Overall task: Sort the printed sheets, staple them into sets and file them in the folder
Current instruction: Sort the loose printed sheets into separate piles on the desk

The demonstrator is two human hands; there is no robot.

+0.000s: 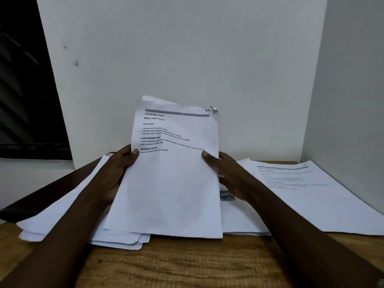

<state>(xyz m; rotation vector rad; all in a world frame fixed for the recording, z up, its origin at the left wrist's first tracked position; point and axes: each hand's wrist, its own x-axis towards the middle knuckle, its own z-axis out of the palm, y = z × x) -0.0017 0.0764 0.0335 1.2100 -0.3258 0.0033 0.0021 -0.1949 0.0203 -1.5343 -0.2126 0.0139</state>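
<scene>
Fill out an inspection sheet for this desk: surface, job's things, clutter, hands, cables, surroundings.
Surface: wooden table, largely under paper.
Job's things: held stack raised, top page marked 63; loose sheets at left; printed sheets at right; dark flat item, perhaps the folder; no stapler seen.
Clutter: small picture print.
Hands: left hand and right hand grip the stack's side edges, thumbs in front.
Cables: nothing seen.
Surroundings: white wall; dark window.

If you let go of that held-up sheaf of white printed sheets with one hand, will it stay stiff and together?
Probably floppy: the thin sheaf of white printed sheets is gripped at both edges by the left hand and right hand, and its top corner curls. Likely light. The sheets may slide apart; their top edges sit uneven.
</scene>
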